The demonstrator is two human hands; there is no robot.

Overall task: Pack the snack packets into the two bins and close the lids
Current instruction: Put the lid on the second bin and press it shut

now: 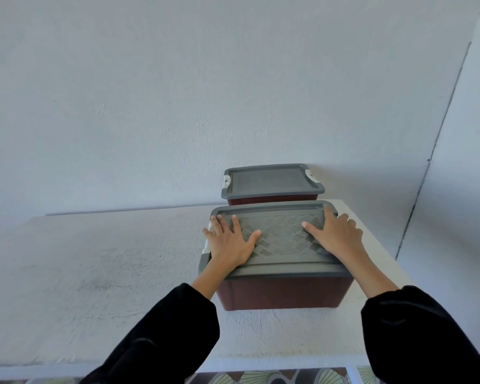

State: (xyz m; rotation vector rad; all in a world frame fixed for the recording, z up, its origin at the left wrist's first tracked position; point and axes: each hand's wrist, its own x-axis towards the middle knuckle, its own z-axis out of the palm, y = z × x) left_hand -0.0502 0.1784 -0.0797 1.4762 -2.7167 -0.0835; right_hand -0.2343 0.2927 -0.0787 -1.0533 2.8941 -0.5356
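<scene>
Two dark red bins stand on the white table [100,273], one behind the other. The near bin [283,293] wears a grey patterned lid [281,236]. My left hand [230,239] lies flat on the lid's left part, fingers spread. My right hand [334,234] lies flat on the right part, fingers reaching the lid's far right corner. The far bin [272,200] against the wall has its grey lid [272,180] on, with white latches at both ends. No snack packets are visible.
A plain white wall rises behind the table and a second wall meets it on the right. The table's right edge runs just beyond the near bin. A patterned floor covering [275,376] shows below the front edge.
</scene>
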